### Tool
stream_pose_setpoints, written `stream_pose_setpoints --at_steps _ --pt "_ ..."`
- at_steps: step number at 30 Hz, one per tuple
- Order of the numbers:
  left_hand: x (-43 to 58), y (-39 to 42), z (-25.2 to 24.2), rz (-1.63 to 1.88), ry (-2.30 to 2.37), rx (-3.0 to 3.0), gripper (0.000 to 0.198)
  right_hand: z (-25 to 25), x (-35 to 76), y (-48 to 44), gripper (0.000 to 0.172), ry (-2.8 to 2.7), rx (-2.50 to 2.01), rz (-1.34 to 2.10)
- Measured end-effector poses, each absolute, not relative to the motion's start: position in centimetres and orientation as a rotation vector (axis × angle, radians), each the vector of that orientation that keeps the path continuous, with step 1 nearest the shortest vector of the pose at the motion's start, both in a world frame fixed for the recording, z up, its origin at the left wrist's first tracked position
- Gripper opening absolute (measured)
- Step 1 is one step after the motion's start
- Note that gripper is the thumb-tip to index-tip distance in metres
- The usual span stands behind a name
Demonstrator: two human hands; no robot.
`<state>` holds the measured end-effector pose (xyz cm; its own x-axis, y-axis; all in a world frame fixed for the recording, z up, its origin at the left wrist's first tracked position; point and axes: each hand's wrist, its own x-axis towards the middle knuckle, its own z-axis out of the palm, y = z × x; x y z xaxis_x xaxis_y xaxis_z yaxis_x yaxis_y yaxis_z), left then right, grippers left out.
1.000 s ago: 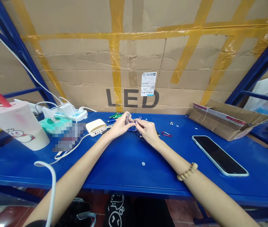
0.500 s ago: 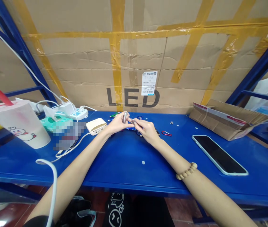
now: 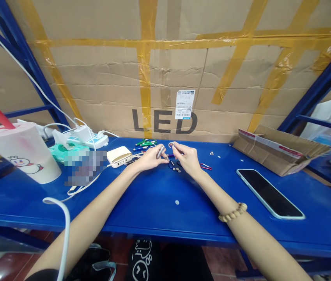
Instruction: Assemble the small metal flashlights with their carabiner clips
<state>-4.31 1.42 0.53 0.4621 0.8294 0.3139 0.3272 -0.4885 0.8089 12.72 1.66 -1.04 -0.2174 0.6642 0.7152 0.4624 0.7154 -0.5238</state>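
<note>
Centre frame, over the blue desk (image 3: 153, 203), left-hand fingers (image 3: 156, 155) clamp a silver cylinder (image 3: 161, 152); right-hand fingers (image 3: 176, 145) clamp a metal ring (image 3: 171, 144).

- A single head-worn camera gives the only view, looking forward and down from the near side of the blue steel shelf (image 3: 153, 210).
- It faces the far cardboard wall (image 3: 165, 70), which fills the upper half of the frame.
- It sits close to the work: both forearms rise from the bottom edge, with the left hand (image 3: 153, 159) and right hand (image 3: 188, 158) near the centre.
- The lens seems wide, bowing the shelf's near edge; small items between the hands are hard to make out.
</note>
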Motion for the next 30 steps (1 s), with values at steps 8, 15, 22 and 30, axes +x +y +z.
stream_pose_setpoints --at_steps 8,15,22,30 --pt "-4.9 2.1 0.6 1.063 1.047 2.015 0.042 -0.9 13.5 2.0 0.029 -2.198 -1.322 0.185" --pt "-4.6 2.2 0.3 1.112 1.129 2.026 0.044 -0.5 13.8 1.6 0.036 -2.273 -1.561 0.116" --pt "-4.1 1.9 -0.1 1.096 1.258 2.236 0.034 0.3 13.0 0.7 0.02 -1.981 -1.263 0.14" --pt "-3.5 1.3 -0.2 1.034 1.296 2.306 0.029 0.4 12.5 0.4 0.019 -2.017 -1.181 0.17"
